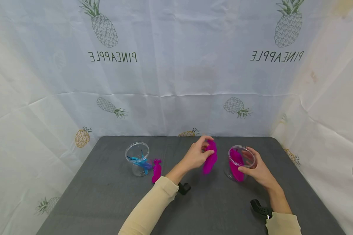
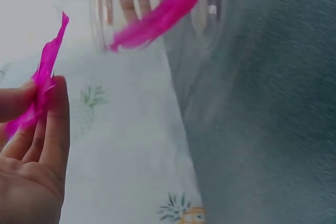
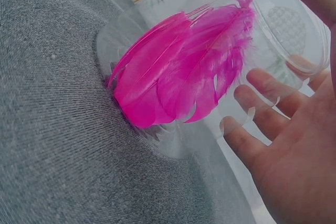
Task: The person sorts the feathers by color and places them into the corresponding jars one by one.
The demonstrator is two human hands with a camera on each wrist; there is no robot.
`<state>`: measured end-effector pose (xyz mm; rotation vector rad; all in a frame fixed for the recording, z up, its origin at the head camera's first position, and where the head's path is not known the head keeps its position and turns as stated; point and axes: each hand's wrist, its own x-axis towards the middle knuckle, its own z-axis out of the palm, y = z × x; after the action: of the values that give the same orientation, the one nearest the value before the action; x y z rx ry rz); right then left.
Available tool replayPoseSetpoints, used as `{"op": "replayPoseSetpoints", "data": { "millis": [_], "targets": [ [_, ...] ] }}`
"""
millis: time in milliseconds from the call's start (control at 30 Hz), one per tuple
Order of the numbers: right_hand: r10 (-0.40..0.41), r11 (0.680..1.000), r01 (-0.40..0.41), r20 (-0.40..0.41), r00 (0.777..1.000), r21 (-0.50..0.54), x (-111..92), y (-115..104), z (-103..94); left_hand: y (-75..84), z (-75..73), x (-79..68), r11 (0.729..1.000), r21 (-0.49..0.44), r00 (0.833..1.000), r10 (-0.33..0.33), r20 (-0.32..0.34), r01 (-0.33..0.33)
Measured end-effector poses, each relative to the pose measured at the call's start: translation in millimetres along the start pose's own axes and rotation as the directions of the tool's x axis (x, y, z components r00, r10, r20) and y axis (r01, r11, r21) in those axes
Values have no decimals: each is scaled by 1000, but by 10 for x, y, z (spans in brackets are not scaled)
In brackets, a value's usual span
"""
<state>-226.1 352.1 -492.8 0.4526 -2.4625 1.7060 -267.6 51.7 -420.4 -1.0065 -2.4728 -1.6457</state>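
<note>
My left hand (image 1: pixel 194 157) pinches a magenta feather (image 1: pixel 210 160) between thumb and fingers, left of a clear plastic jar. The left wrist view shows this feather (image 2: pixel 46 69) edge-on, its tip pointing up. With fingers on the far side and thumb on the near side, my right hand (image 1: pixel 261 173) holds the clear jar (image 1: pixel 226 173) by its upper part. Inside, bright pink feathers (image 3: pixel 178 72) lean against the wall. The jar's base is on the grey cloth in the right wrist view.
A second clear jar (image 1: pixel 137 143) stands at the left with blue feathers (image 1: pixel 142 163) in it. Next to it another magenta feather (image 1: pixel 157 171) lies on the grey table (image 1: pixel 106 202). A white pineapple-print curtain (image 1: pixel 176 75) hangs behind and at both sides.
</note>
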Motion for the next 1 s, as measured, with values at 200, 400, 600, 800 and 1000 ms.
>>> {"op": "replayPoseSetpoints", "data": {
  "millis": [200,400,600,800,1000],
  "targets": [
    [21,1000,-21,-8,1000,-17,3,-11,2,150,40,151,999,31,999,45,-25,-44],
    [44,999,-45,-12,999,-30,6,-26,1,275,106,305,996,22,993,91,-69,-90],
    [53,998,-53,-7,999,-38,8,-41,2,356,204,432,994,15,982,110,-151,-109],
    [64,997,-64,-9,998,-40,13,-50,8,317,360,541,984,-6,947,172,-271,-180],
    [54,998,-55,-11,998,-31,16,-25,23,260,533,564,983,-47,922,151,-357,-180]
  ]
}}
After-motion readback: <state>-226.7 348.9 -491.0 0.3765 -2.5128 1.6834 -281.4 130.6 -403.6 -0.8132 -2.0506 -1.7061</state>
